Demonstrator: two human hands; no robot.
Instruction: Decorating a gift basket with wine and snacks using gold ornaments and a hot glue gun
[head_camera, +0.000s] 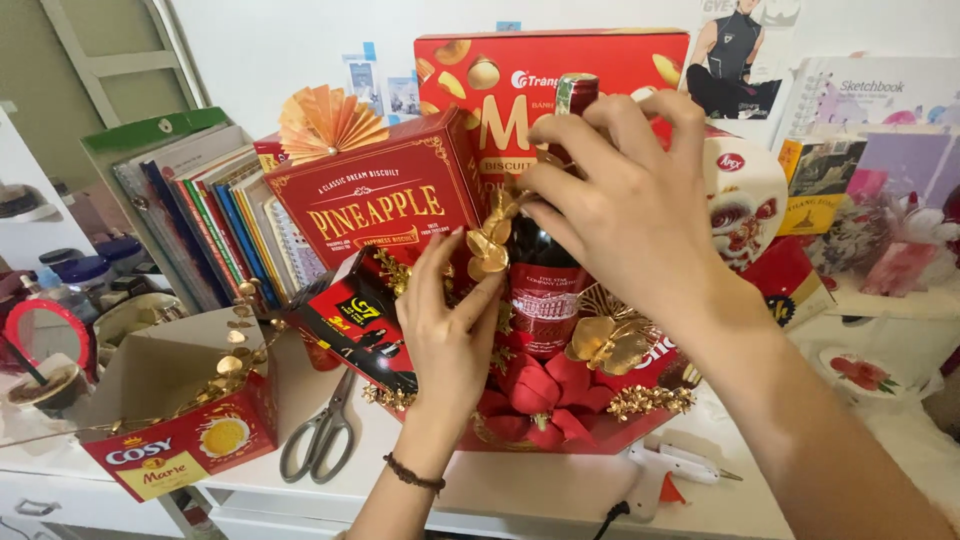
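A dark bottle (545, 285) with a red label and red foil top stands in a red gift hamper (600, 430) among red boxes. My left hand (450, 320) pinches a sprig of gold leaves (487, 248) against the bottle's left side. My right hand (625, 200) holds the upper end of the same sprig at the bottle's neck. A red bow (535, 395) and more gold leaves (605, 340) sit at the bottle's foot. A red biscuit box (375, 195) leans behind my left hand, and a black and red coffee box (360, 325) lies below it.
Grey scissors (320, 430) lie on the white table left of the hamper. An open cardboard box (170, 400) with gold leaf stems stands at far left. A white glue gun (680, 465) rests at front right. Books (215, 215) stand behind; a floral plate (865, 375) lies at right.
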